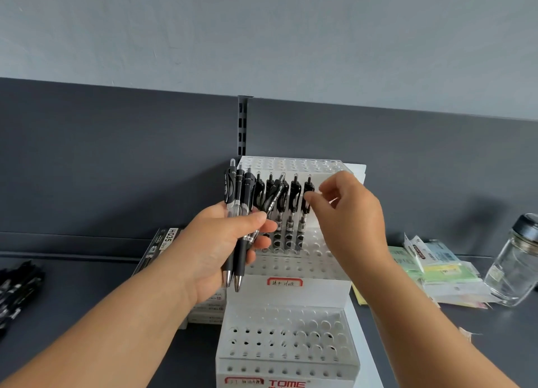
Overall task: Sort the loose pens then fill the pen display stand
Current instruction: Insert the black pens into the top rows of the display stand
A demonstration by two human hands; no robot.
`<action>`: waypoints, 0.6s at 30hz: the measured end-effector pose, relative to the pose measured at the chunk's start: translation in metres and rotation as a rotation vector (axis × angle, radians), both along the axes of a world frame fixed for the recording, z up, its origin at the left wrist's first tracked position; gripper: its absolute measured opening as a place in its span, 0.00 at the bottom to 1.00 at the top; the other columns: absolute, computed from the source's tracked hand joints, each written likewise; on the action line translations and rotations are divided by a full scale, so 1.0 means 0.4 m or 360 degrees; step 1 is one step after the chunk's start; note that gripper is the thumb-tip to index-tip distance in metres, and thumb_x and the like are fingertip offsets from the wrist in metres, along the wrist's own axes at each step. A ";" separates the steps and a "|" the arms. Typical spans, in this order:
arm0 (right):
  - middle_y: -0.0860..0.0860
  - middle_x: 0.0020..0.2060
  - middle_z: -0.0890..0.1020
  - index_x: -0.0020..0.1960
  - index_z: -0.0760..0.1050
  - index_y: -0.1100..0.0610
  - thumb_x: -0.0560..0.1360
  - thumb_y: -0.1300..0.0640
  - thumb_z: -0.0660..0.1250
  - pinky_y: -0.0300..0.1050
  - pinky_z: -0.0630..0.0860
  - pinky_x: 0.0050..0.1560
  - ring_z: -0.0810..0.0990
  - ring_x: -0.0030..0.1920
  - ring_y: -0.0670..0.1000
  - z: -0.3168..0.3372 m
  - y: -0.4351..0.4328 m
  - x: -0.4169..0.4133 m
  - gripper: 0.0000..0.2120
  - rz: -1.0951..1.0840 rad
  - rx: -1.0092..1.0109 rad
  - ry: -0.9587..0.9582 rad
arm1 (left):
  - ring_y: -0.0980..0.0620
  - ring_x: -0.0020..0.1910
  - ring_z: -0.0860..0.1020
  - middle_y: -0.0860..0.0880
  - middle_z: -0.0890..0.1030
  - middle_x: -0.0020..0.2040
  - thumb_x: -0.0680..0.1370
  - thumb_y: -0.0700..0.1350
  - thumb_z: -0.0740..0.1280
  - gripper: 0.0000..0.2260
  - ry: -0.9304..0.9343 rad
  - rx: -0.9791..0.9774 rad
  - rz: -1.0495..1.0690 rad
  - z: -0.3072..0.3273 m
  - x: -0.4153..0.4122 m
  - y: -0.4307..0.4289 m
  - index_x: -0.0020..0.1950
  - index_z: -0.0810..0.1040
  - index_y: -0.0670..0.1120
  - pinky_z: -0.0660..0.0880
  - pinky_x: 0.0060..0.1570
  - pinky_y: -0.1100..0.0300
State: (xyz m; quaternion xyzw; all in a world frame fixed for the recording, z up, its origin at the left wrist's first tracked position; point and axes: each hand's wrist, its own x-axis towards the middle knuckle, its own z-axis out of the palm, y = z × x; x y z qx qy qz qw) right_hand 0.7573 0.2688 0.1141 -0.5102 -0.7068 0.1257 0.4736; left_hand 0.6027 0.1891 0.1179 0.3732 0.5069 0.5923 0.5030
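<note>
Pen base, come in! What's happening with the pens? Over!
Left hand grips bunch of black pens. Right hand at end pen of row standing in display stand; grip unclear. Nothing blocking the stand.
</note>
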 end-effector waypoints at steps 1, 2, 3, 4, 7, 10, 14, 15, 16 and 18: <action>0.45 0.34 0.77 0.42 0.73 0.51 0.76 0.49 0.67 0.45 0.75 0.35 0.75 0.33 0.47 0.010 -0.015 -0.003 0.08 0.0058 0.0023 0.0096 | 0.54 0.32 0.80 0.46 0.85 0.41 0.76 0.38 0.68 0.07 0.0000 -0.0004 0.0000 0.000 0.001 0.001 0.53 0.76 0.41 0.73 0.32 0.60; 0.45 0.34 0.78 0.41 0.74 0.51 0.76 0.48 0.67 0.43 0.73 0.35 0.75 0.32 0.45 0.020 -0.030 -0.008 0.08 0.0171 -0.0034 0.0203 | 0.54 0.33 0.80 0.46 0.85 0.41 0.76 0.38 0.68 0.07 0.0003 -0.0005 0.0001 -0.001 0.002 0.003 0.53 0.76 0.41 0.73 0.32 0.60; 0.47 0.34 0.79 0.41 0.75 0.51 0.75 0.48 0.67 0.42 0.74 0.35 0.75 0.32 0.44 0.030 -0.045 -0.015 0.08 0.0309 -0.0158 0.0290 | 0.54 0.33 0.79 0.46 0.85 0.40 0.75 0.38 0.68 0.07 0.0008 0.0000 0.0000 -0.002 0.005 0.005 0.53 0.77 0.41 0.73 0.32 0.60; 0.49 0.35 0.81 0.42 0.76 0.52 0.75 0.49 0.68 0.43 0.76 0.36 0.76 0.33 0.45 0.034 -0.056 -0.024 0.08 0.0444 -0.0311 0.0352 | 0.54 0.33 0.79 0.47 0.85 0.40 0.75 0.38 0.69 0.07 0.0017 0.0012 -0.0002 -0.003 0.007 0.007 0.53 0.77 0.42 0.73 0.32 0.60; 0.52 0.34 0.81 0.43 0.76 0.56 0.76 0.54 0.68 0.46 0.78 0.40 0.80 0.35 0.48 0.034 -0.066 -0.041 0.07 0.0678 -0.0649 0.0510 | 0.54 0.33 0.78 0.47 0.83 0.40 0.74 0.38 0.69 0.08 0.0065 0.0041 -0.0033 -0.005 0.015 0.009 0.53 0.78 0.42 0.73 0.31 0.59; 0.54 0.34 0.83 0.42 0.74 0.58 0.77 0.58 0.66 0.49 0.79 0.46 0.84 0.38 0.52 0.031 -0.063 -0.039 0.06 0.0769 -0.0791 0.0705 | 0.53 0.34 0.79 0.47 0.82 0.40 0.75 0.38 0.69 0.07 0.0053 0.0047 -0.0073 -0.003 0.019 0.006 0.52 0.78 0.42 0.73 0.31 0.59; 0.58 0.37 0.83 0.42 0.74 0.60 0.78 0.62 0.63 0.48 0.80 0.46 0.83 0.39 0.55 0.037 -0.058 -0.025 0.07 0.0785 -0.0814 0.0865 | 0.49 0.38 0.81 0.43 0.82 0.43 0.76 0.38 0.67 0.08 -0.0085 0.0057 -0.0093 0.003 0.025 0.005 0.54 0.77 0.39 0.78 0.33 0.58; 0.57 0.37 0.83 0.42 0.74 0.60 0.78 0.63 0.63 0.46 0.80 0.44 0.82 0.38 0.53 0.042 -0.056 -0.018 0.06 0.0772 -0.0791 0.0893 | 0.47 0.40 0.81 0.41 0.83 0.44 0.76 0.37 0.67 0.09 -0.0125 0.0052 -0.0085 0.003 0.025 0.005 0.56 0.76 0.38 0.80 0.34 0.57; 0.56 0.37 0.83 0.43 0.75 0.61 0.78 0.63 0.63 0.44 0.80 0.43 0.82 0.38 0.52 0.049 -0.054 -0.008 0.06 0.0756 -0.0764 0.0928 | 0.46 0.41 0.81 0.40 0.83 0.44 0.77 0.37 0.66 0.10 -0.0152 0.0042 -0.0074 0.003 0.026 0.006 0.57 0.74 0.37 0.81 0.37 0.55; 0.55 0.37 0.84 0.44 0.76 0.61 0.79 0.63 0.62 0.43 0.80 0.42 0.82 0.38 0.51 0.066 -0.050 0.017 0.06 0.0707 -0.0681 0.0986 | 0.45 0.43 0.81 0.38 0.83 0.46 0.77 0.38 0.66 0.10 -0.0170 0.0019 -0.0039 0.001 0.024 0.006 0.57 0.74 0.36 0.81 0.41 0.50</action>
